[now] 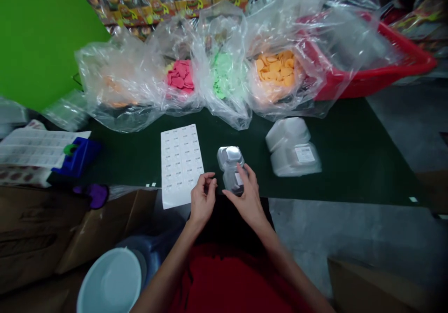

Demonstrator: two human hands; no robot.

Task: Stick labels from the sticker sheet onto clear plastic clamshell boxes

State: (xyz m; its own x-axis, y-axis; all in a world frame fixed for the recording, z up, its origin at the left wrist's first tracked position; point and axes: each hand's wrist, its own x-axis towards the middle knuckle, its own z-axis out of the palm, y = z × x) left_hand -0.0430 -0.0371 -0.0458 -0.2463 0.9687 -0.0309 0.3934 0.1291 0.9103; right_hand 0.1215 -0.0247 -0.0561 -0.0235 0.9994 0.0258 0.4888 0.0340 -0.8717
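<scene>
A clear plastic clamshell box point(231, 155) lies unfolded near the table's front edge, with a small white label on its nearer half. My right hand point(247, 194) grips that nearer half, thumb on the front side and fingers over the right. Just left of the box, my left hand point(203, 201) is closed in a loose pinch; whatever its fingertips may hold is too small to make out. Beside it lies a white sheet of printed labels point(180, 159), its right edge close to my left fingers. To the right sits a stack of clear clamshell boxes point(296, 156), the top one labelled.
Plastic bags with pink pieces point(180, 75), green pieces point(222, 72) and orange pieces point(276, 70) line the table's back. A red basket point(374, 81) stands at the back right. A blue tape dispenser point(79, 156) is at the left, with a pale bucket point(110, 280) below.
</scene>
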